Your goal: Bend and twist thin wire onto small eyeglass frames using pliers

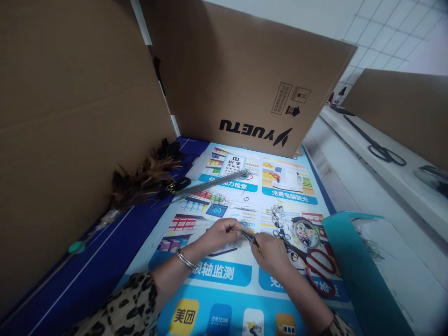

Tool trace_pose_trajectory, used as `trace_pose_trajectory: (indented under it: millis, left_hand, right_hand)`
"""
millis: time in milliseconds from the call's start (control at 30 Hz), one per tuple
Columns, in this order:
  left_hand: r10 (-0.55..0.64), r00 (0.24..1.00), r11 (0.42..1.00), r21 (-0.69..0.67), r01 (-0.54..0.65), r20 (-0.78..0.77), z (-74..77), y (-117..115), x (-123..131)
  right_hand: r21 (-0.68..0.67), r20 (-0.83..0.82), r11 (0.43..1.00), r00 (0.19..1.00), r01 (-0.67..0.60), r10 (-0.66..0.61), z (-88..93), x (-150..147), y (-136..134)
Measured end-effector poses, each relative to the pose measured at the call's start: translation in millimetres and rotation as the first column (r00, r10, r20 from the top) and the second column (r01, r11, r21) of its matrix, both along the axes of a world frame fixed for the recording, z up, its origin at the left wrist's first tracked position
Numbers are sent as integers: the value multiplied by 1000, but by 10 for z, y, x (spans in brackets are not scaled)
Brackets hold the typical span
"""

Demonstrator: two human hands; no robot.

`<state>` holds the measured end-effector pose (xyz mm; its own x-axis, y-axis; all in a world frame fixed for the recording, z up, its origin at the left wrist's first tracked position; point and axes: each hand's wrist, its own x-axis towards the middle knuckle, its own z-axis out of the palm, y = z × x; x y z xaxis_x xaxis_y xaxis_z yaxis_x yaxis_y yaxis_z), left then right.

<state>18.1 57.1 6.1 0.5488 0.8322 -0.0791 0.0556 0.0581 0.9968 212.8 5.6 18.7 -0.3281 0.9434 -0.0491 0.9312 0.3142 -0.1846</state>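
My right hand (272, 253) is closed round a pair of pliers (249, 236) with dark jaws and a bit of yellow on the handle. The jaws point left and meet the fingertips of my left hand (221, 235), which pinches something small and dark, too small to name. Thin loose wire lies under and around the fingers. Just beyond my right hand is a scatter of small bent wire pieces (278, 215). Red-handled scissors (321, 268) lie to the right of that hand, their blades partly hidden behind it. A bundle of straight thin wires (217, 183) lies farther back.
Tall cardboard panels (224, 70) stand at the back and left. Dark brown feathers (147, 177) lie along the left panel. A teal open box (364, 266) sits at the right edge. Black scissors (381, 151) rest on a white ledge (357, 128) at far right.
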Motion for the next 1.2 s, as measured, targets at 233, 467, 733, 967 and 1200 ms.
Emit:
trace_pose_trajectory:
  millis: [233,467,733,967,1200]
  left_hand:
    - [-4,1000,999,52,5,-12,20,0,4]
    - [31,999,997,70,-30,-16,1,-16,21]
    - [43,997,999,-23,-42,57,-15,-14,43]
    - [61,994,994,-96,-52,94,-10,-16,38]
    - [31,996,995,-97,-23,85,37,-12,33]
  right_hand:
    - [-16,-31,1000,999,-10,10,-3,9,-20]
    - [-29,-42,1000,999,6,-7,21,8,12]
    - [-27,-89,999,995,45,-48,23,22,17]
    - [-30,-122,997,990,69,-72,-8,45,20]
    - [-26,-142,999,990,25,-28,17,45,6]
